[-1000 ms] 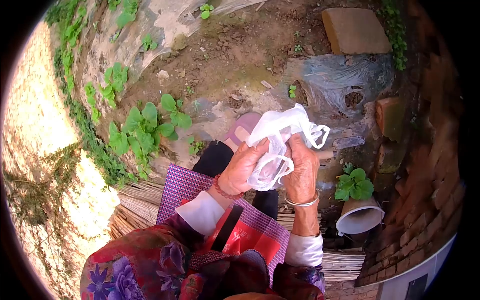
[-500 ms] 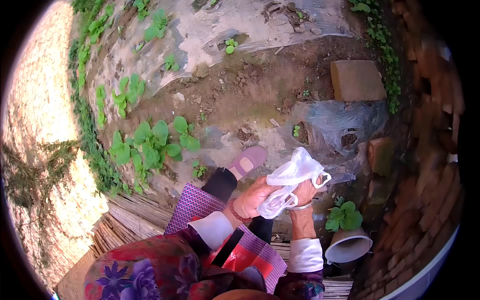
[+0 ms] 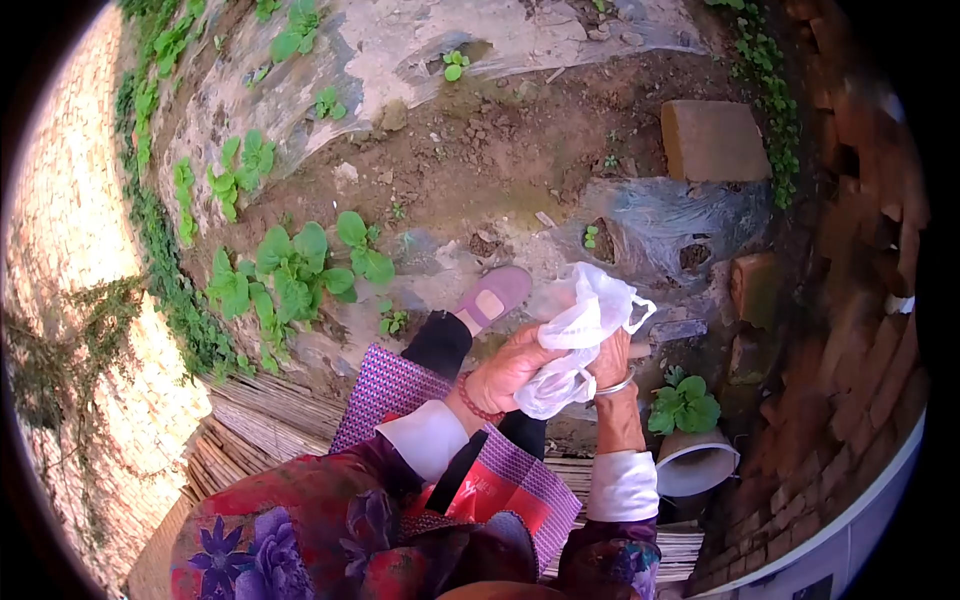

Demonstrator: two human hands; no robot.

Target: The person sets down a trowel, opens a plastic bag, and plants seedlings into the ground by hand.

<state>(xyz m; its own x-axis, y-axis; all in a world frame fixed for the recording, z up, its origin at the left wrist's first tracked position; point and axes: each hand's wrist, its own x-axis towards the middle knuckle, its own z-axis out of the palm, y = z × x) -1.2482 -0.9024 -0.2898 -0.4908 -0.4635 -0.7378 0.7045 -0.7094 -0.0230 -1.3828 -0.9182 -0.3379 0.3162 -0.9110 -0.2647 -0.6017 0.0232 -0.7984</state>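
Both hands are bunched around the bag (image 3: 578, 335), left hand (image 3: 508, 372) underneath and right hand (image 3: 612, 362) beside it; looks featherlight, floppy and slippery, so grab the loop handles.

Single view, head-mounted camera; it looks steeply down the wearer's front, over the floral purple-and-red jacket (image 3: 270, 530) at the lower edge; both hands fall close to the lens, just below centre, the soil-and-plastic-mulch garden bed (image 3: 470, 160) farther off above; a round fisheye rim bends the pale brick paving (image 3: 70, 230) at left and the red brick wall (image 3: 860, 330) at right, the latter probably blurred by motion; no second view shares the scene.
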